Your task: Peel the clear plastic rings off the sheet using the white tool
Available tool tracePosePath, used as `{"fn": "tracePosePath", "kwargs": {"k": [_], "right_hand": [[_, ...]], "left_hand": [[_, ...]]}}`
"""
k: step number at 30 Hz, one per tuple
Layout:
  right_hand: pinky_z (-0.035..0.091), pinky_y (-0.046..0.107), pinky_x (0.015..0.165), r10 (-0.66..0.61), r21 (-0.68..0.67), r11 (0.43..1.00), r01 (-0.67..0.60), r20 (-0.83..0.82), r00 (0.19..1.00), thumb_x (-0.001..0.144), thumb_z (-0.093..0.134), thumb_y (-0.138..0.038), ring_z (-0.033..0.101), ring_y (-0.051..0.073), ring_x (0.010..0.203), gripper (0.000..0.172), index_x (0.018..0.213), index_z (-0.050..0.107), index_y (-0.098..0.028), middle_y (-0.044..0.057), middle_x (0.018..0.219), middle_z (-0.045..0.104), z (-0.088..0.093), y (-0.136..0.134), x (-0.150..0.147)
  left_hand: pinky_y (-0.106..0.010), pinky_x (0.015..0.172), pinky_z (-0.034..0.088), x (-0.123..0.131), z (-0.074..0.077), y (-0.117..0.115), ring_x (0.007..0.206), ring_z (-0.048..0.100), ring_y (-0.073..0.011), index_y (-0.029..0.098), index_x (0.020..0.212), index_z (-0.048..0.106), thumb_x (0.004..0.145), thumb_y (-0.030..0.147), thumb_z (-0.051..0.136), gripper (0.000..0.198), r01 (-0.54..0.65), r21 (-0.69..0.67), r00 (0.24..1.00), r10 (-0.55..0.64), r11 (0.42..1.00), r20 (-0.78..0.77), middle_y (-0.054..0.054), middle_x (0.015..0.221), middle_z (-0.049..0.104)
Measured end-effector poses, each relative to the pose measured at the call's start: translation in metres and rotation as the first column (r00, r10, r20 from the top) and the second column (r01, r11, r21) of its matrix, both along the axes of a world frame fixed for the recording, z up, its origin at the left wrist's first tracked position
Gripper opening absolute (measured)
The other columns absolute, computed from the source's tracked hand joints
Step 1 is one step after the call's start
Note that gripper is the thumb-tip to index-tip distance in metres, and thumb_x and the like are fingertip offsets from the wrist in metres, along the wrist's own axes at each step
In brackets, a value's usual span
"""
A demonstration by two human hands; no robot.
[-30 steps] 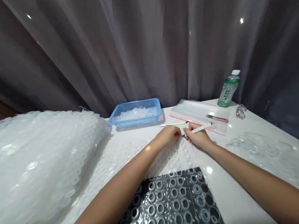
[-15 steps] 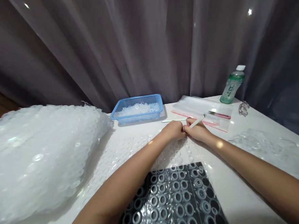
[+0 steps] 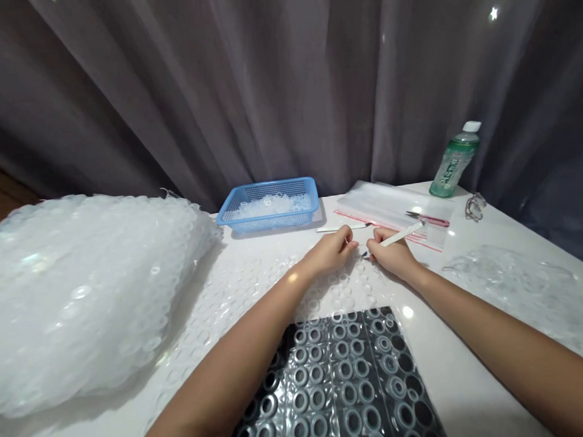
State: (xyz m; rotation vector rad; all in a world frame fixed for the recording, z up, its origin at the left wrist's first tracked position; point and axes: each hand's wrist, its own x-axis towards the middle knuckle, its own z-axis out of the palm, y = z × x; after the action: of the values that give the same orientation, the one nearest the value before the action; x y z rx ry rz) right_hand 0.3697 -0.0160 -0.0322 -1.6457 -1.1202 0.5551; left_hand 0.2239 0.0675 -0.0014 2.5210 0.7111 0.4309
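Note:
My right hand (image 3: 391, 255) grips a white-handled craft knife (image 3: 397, 237), its small blade tip pointing left toward my left hand (image 3: 330, 254). The fingers of my left hand are curled together just above the sheet, and I see nothing held in them. Both hands are over a clear plastic sheet of ring-shaped pieces (image 3: 228, 309), which runs across the table. Nearer me, part of that sheet lies on a black backing (image 3: 333, 382).
A large bundled mass of ringed film (image 3: 77, 293) sits at the left. Behind stand a blue plastic basket (image 3: 269, 207) of clear pieces, a white stick (image 3: 342, 227), a red-striped zip bag (image 3: 393, 211), pink-handled snips (image 3: 427, 218), a green bottle (image 3: 454, 168) and glasses (image 3: 475, 207).
My hands have parted after nearly touching half a second ago. The whole scene sits higher in the view, because the camera has tilted downward a little.

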Motion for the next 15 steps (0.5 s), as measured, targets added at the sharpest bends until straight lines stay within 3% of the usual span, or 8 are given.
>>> {"fn": "tracePosePath", "kwargs": {"k": [2,8,15], "right_hand": [[0.035,0.022,0.045,-0.012,0.0,1.0,0.012,0.002,1.0,0.063,0.047,-0.02,0.049,0.012,0.041,0.023,0.05,0.029,-0.022,-0.006,0.038,0.043,-0.0003,0.0001,-0.0002],[0.035,0.022,0.044,0.015,-0.011,1.0,-0.015,0.015,1.0,0.065,0.047,-0.02,0.049,0.012,0.041,0.022,0.049,0.032,-0.021,-0.006,0.038,0.044,-0.0012,0.0007,-0.0019],[0.033,0.023,0.045,0.043,-0.051,0.998,-0.039,0.068,0.997,0.064,0.048,-0.02,0.048,0.012,0.044,0.02,0.049,0.035,-0.021,-0.005,0.039,0.047,-0.0013,0.0003,-0.0017]], "left_hand": [[-0.023,0.056,0.032,0.0022,-0.0014,-0.0054,0.062,0.047,-0.0129,0.016,0.087,0.051,0.086,0.029,0.041,0.017,0.073,0.061,0.995,-0.068,0.995,-0.076,-0.001,0.07,0.056],[-0.024,0.067,0.038,0.0036,-0.0012,-0.0068,0.075,0.055,-0.0167,0.015,0.086,0.061,0.085,0.022,0.047,0.017,0.218,0.139,0.956,-0.182,0.966,-0.231,-0.005,0.081,0.062],[-0.027,0.067,0.039,0.0062,-0.0065,-0.0109,0.076,0.055,-0.0191,0.013,0.08,0.06,0.083,0.023,0.045,0.018,0.117,0.096,0.975,-0.096,0.988,-0.2,-0.007,0.081,0.06]]}}
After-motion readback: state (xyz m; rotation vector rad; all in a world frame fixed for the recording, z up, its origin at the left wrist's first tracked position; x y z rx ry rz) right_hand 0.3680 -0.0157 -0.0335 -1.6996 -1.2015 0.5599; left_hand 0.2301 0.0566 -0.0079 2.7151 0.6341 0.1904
